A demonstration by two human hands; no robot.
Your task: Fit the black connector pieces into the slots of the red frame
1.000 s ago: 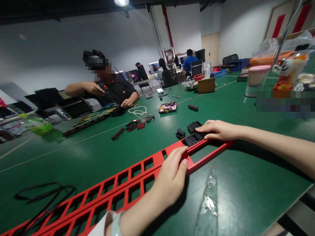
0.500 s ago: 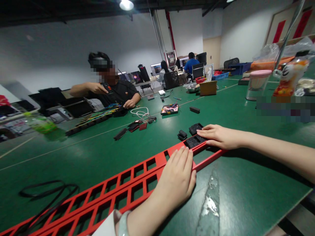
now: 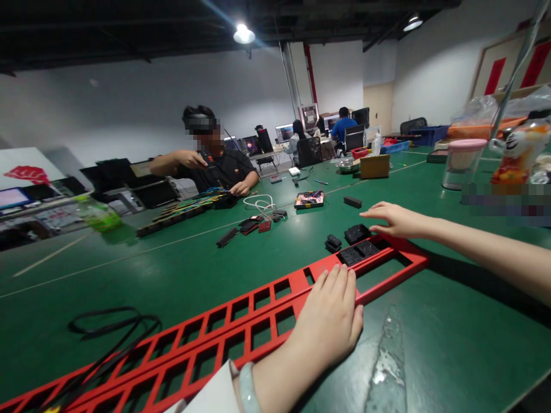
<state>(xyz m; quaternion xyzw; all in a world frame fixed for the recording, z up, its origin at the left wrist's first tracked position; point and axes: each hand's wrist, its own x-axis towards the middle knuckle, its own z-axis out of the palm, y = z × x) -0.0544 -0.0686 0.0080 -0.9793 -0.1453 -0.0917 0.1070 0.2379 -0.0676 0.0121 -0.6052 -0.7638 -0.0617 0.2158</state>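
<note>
A long red frame with rows of rectangular openings lies diagonally on the green table. Black socket modules sit side by side in its right part. My left hand rests flat on the frame just left of these, fingers extended and together, holding nothing. Beyond the frame's right end, my right hand hovers near a loose black module, its fingers apart and nothing between them. A smaller black piece lies to the left of that module.
Across the table, a person handles a strip with coloured wires. A white cable, dark flat pieces and a small tray lie mid-table. A black cord crosses the frame's left part.
My right hand has lifted off the black modules and the frame's right end, moving back with its fingers spread. My left hand stays on the frame. The camera view has shifted.
</note>
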